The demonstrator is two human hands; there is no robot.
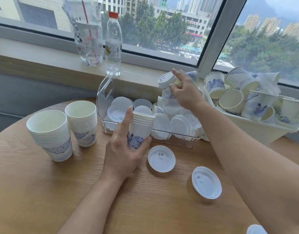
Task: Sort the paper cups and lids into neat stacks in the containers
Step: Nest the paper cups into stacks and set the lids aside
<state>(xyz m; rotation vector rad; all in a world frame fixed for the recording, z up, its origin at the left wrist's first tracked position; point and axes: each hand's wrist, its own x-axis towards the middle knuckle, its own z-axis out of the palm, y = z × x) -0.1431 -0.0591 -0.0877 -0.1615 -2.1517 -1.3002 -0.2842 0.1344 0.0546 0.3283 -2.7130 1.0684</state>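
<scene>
My left hand (123,149) grips a short stack of nested paper cups (141,125) upright on the table, just in front of the clear container (177,141) of white lids. My right hand (185,92) reaches over that container and pinches a lidded cup (166,81), tilted above the lids. Two taller stacks of cups (50,132) (83,122) stand at the left. Two loose white lids (161,158) (206,182) lie on the table in front of the container.
A white bin (256,127) piled with loose blue-patterned cups sits at the right by the window. A water bottle (113,43) and a bagged plastic drink cup (88,41) stand on the sill. The round wooden table (44,191) edge curves at left.
</scene>
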